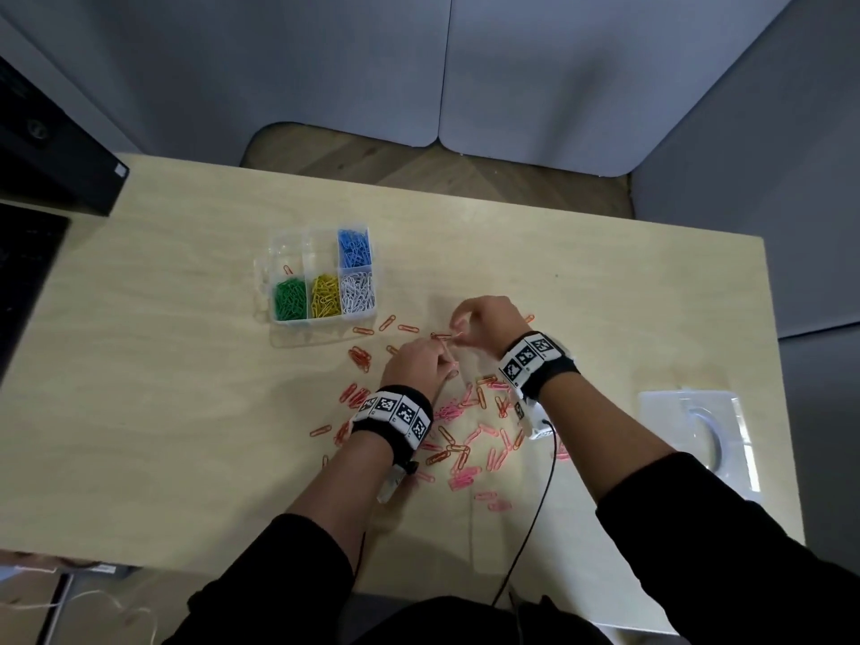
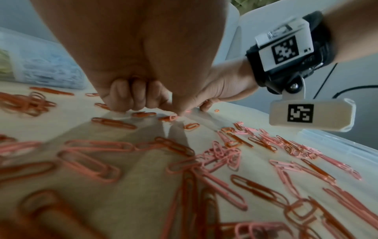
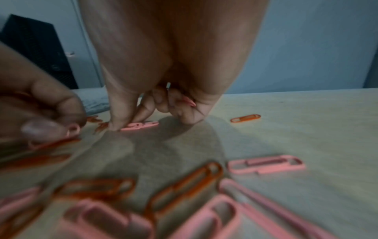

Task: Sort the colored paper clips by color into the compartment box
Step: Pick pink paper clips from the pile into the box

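The clear compartment box (image 1: 266, 290) stands at the table's back left with blue (image 1: 354, 248), green (image 1: 290, 299), yellow (image 1: 325, 295) and white (image 1: 357, 292) clips sorted in it. A single orange clip (image 1: 288, 269) lies in its back-left cell. Loose orange clips (image 1: 360, 358) and pink clips (image 1: 463, 479) are scattered around both wrists. My right hand (image 1: 460, 330) pinches a pink clip (image 3: 141, 125) on the table and keeps another pink clip (image 3: 189, 101) tucked in its curled fingers. My left hand (image 1: 442, 360) is close beside it, fingers curled, its thumb holding a clip (image 3: 71, 131).
A clear plastic lid (image 1: 698, 435) lies at the table's right edge. A black computer case (image 1: 56, 151) and a dark keyboard (image 1: 23, 281) stand at the far left. A black cable (image 1: 540, 495) runs from the right wrist toward my body.
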### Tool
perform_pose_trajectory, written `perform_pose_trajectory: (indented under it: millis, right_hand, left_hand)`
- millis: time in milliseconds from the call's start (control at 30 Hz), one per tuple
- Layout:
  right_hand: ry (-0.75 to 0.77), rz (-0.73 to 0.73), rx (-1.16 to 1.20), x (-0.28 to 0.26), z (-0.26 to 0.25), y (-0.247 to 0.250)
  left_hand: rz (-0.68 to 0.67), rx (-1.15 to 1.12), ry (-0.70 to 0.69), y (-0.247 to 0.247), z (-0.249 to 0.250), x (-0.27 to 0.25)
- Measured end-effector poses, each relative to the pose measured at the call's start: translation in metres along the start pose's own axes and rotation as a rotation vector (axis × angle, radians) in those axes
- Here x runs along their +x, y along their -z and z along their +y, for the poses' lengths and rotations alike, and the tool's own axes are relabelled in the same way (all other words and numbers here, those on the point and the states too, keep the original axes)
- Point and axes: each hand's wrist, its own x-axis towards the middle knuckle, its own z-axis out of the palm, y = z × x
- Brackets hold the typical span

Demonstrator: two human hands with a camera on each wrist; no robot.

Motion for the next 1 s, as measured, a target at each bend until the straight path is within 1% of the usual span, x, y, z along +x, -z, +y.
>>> perform_pose_trajectory:
  millis: [100,267,333,367,400,433,467,500,567,600,633,667,700,733,833,867,900,933,1000]
  right_hand:
    - [0.036,-0.013,-0.109,-0.004,0.003,-0.005]
    - [0.165,0.082,-0.194,-0.017,0.011,-0.026]
    - [0.155,0.083,-0.183,-0.022,0.013,-0.027]
    - [0.111,0.094,-0.127,-0.026,0.016,-0.025]
    - [0.05,0.133,-0.002,-0.03,0.021,-0.023]
    - [-0.041,0.173,0.184,-0.035,0.026,-0.019]
    - [-0.122,0.197,0.418,-0.041,0.032,-0.015]
    - [-0.206,0.194,0.654,-0.049,0.036,-0.009]
    - [-0.319,0.157,1.087,-0.066,0.041,0.002]
    - [-0.347,0.148,1.248,-0.074,0.045,0.007]
    - [-0.375,0.152,1.346,-0.082,0.05,0.01]
    - [-0.392,0.148,1.388,-0.09,0.054,0.012]
    - [-0.403,0.151,1.333,-0.096,0.063,0.012]
    - [-0.39,0.143,1.18,-0.102,0.069,0.011]
    - [-0.294,0.088,0.491,-0.114,0.081,0.003]
    - [-0.268,0.095,0.34,-0.116,0.08,0.0]
    - [-0.245,0.121,0.241,-0.116,0.078,-0.004]
    - [-0.229,0.151,0.194,-0.116,0.074,-0.006]
    - [-0.221,0.209,0.17,-0.114,0.068,-0.011]
  left_hand:
    - [-0.023,0.035,0.023,0.003,-0.008,-0.004]
    - [0.023,-0.047,0.002,0.009,-0.012,-0.01]
    - [0.037,-0.114,0.01,0.008,-0.01,-0.007]
    - [0.049,-0.166,0.022,0.006,-0.009,-0.005]
    - [0.061,-0.222,0.031,0.003,-0.008,-0.002]
    - [0.066,-0.265,0.033,0.001,-0.006,0.001]
    - [0.066,-0.288,0.029,-0.001,-0.003,0.003]
    - [0.06,-0.279,0.017,-0.002,0.0,0.006]
    - [0.044,-0.21,-0.012,-0.004,0.007,0.012]
    - [0.051,-0.166,-0.029,-0.005,0.011,0.015]
    - [0.066,-0.125,-0.044,-0.006,0.014,0.017]
    - [0.083,-0.091,-0.06,-0.008,0.016,0.018]
    - [0.091,-0.06,-0.072,-0.01,0.018,0.019]
    - [0.093,-0.035,-0.082,-0.012,0.021,0.019]
    - [0.087,-0.001,-0.061,-0.017,0.024,0.018]
    - [0.073,-0.001,-0.041,-0.017,0.025,0.018]
    - [0.057,0.006,-0.025,-0.017,0.024,0.017]
    - [0.038,0.025,-0.013,-0.018,0.024,0.016]
    - [-0.015,0.075,0.011,-0.017,0.025,0.012]
